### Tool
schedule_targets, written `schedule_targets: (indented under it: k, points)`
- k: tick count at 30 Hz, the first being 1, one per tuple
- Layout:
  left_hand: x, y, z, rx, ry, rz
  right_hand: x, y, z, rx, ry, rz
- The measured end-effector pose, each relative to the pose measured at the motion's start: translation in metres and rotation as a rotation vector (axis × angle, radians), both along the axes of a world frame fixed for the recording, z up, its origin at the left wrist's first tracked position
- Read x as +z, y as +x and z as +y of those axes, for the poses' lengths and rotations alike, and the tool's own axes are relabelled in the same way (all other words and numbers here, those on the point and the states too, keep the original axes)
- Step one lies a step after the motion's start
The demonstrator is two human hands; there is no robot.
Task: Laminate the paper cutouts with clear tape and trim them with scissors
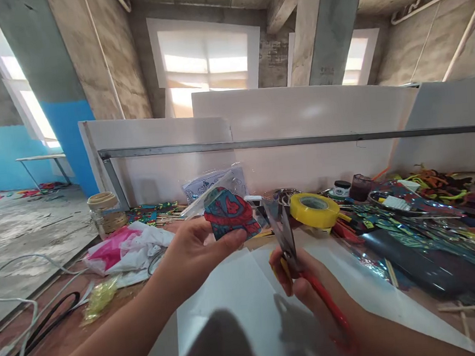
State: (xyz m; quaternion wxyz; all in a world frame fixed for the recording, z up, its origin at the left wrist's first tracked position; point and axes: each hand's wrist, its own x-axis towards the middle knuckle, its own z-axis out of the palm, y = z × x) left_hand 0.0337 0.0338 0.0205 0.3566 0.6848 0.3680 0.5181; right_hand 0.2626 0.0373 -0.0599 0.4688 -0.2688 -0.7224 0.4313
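Observation:
Between the thumb and fingers of my left hand (202,246) is a small red and blue patterned piece (230,214), held upright above the table. Whether it is paper or cloth I cannot make out. My right hand (311,282) grips a pair of scissors (285,234) with red handles, fingers through the loops. Their blades point up and stand slightly apart, a little to the right of the patterned piece and not touching it. White sheets (214,295) lie on the table under both hands, with shadows falling on them.
A roll of yellow tape (314,210) stands behind the scissors. To the left lie a pink and white plastic bag (128,249) and white cables (33,304). Thin sticks, shiny strips and a black plastic piece (417,262) crowd the right. A metal rail (235,144) crosses behind.

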Motion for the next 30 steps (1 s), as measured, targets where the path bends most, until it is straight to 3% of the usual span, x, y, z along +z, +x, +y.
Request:
schedule_targets:
  k: [10, 20, 30]
  points:
    - [-0.004, 0.013, -0.011, 0.011, -0.051, 0.003, 0.0, -0.001, -0.013, -0.008, -0.141, -0.083]
    - [-0.009, 0.024, -0.015, 0.031, -0.045, 0.016, 0.003, -0.003, -0.014, 0.008, -0.143, -0.063]
    - [-0.024, 0.035, -0.017, 0.143, -0.055, -0.072, 0.003, -0.004, -0.016, 0.002, -0.148, -0.028]
